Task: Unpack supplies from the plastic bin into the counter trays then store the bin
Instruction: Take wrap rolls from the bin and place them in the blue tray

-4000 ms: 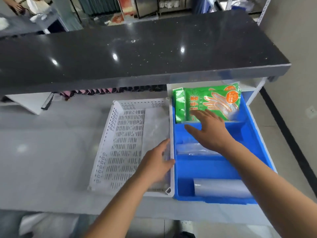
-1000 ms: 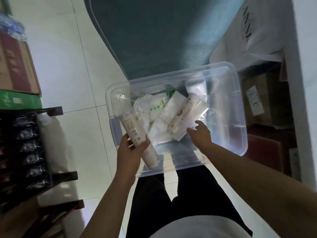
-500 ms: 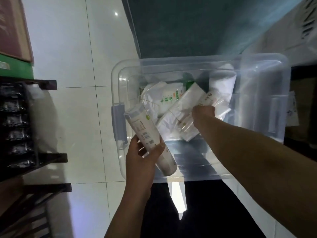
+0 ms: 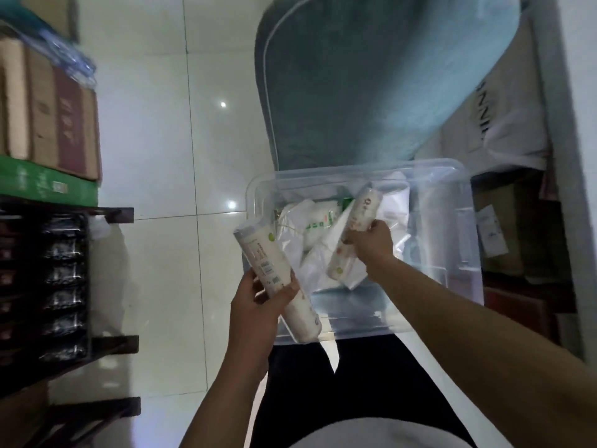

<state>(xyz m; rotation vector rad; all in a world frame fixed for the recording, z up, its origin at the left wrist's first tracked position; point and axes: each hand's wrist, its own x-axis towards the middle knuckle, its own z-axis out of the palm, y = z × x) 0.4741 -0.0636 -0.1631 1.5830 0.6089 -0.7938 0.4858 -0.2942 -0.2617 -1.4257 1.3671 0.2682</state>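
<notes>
A clear plastic bin [image 4: 452, 240] stands on the tiled floor in front of me, with several white supply packs [image 4: 310, 221] lying inside. My left hand [image 4: 258, 305] grips a long white tube pack [image 4: 274, 279] at the bin's near left corner. My right hand [image 4: 371, 247] holds a second white tube pack [image 4: 355, 234], lifted above the packs in the bin. The counter trays are out of view.
A teal mat [image 4: 371, 85] lies beyond the bin. Cardboard boxes [image 4: 48, 111] and a green box sit on a dark rack [image 4: 64, 286] at the left. More boxes [image 4: 504, 227] and a wall stand at the right. My dark trousers show below.
Four seconds ago my hands were at the white and blue counter trays. Since half a second ago, my right hand has lifted a second tube pack out of the pile.
</notes>
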